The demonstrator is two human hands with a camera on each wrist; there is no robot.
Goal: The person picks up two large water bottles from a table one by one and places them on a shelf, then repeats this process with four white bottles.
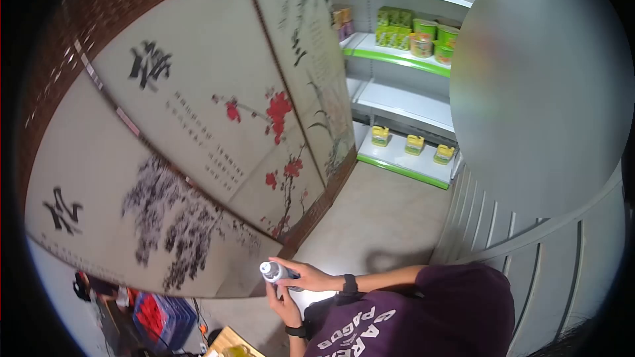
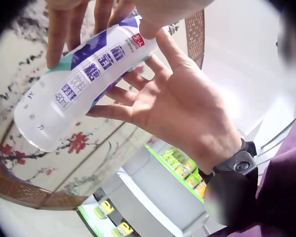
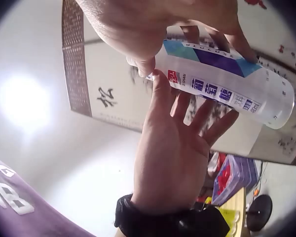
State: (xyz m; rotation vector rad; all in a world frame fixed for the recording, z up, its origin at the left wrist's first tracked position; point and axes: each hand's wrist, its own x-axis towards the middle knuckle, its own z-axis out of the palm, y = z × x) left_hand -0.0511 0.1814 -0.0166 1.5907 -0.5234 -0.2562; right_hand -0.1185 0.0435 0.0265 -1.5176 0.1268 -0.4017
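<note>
Both hands hold one plastic drink bottle (image 1: 272,270), which has a white cap and a purple and teal label with Chinese characters and "480ml". In the head view its cap faces up-left. My right hand (image 1: 317,279) has its fingers along the body, with a black band on the wrist. Below it, my left hand (image 1: 283,305) supports the bottle from the other side. In the left wrist view the right hand (image 2: 177,103) reaches its fingers behind the bottle (image 2: 89,74). The right wrist view shows both thumbs close together at the neck, the left hand (image 3: 170,148) beneath.
A folding screen (image 1: 198,92) with calligraphy and red blossoms stands on the left. Shelves (image 1: 407,102) ahead carry cartons, tubs and bottles, with yellow jugs (image 1: 415,145) on the lowest board. A blue-purple crate (image 1: 165,320) with red items sits at lower left. Slatted panels (image 1: 529,251) line the right.
</note>
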